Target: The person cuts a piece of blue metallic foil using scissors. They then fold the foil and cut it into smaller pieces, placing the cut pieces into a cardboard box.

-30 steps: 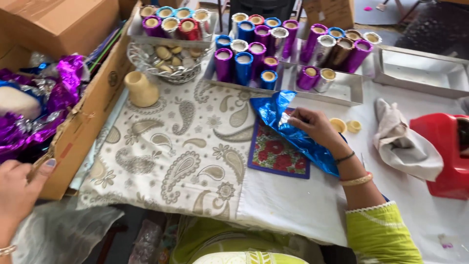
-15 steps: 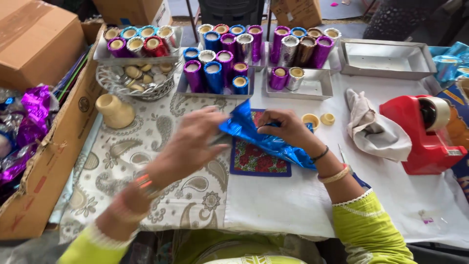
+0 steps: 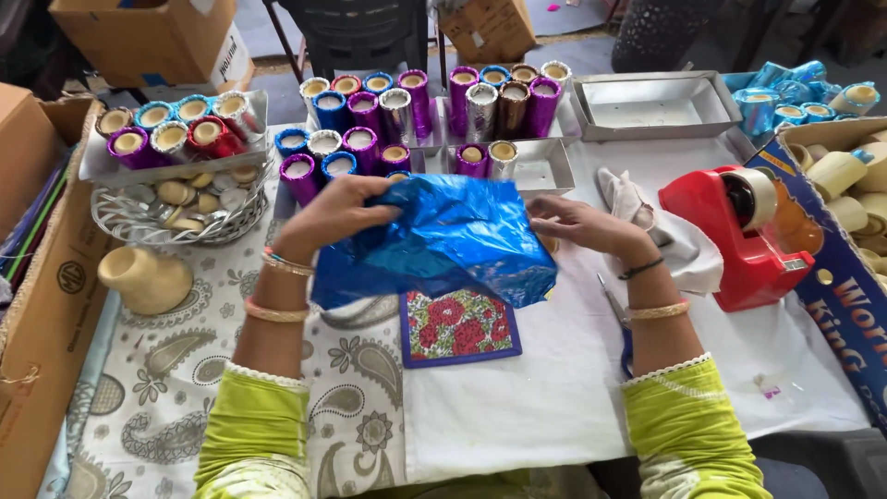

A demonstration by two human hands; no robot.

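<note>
— While both hands hold it, where does the blue foil (image 3: 443,242) sit?
— Stretched between them, above the floral mat (image 3: 458,325). The left hand (image 3: 333,214) pinches its upper left edge; the right hand (image 3: 582,225) grips the upper right edge. Both are closed on the sheet.

— What lies beyond the left hand?
— Just past its fingers, wrapped cups (image 3: 365,120) in purple, blue and silver stand in rows. Further left of that hand sits a wire basket (image 3: 176,222) of small discs, with a tray (image 3: 176,129) of more wrapped cups on top. Below the basket, left of the wrist, lies a bare clay cup (image 3: 146,279).

— And by the right hand?
— A white cloth (image 3: 674,249) touches it on the outer side, and a red tape dispenser (image 3: 748,231) stands just beyond the cloth. Past the fingertips is a small steel tray (image 3: 540,171), with a bigger one (image 3: 656,103) further off. Scissors (image 3: 617,319) lie under the right forearm, partly hidden.

— What's under it all?
— A paisley cloth (image 3: 166,407) beneath the left arm, white sheeting (image 3: 545,397) beneath the right.
</note>
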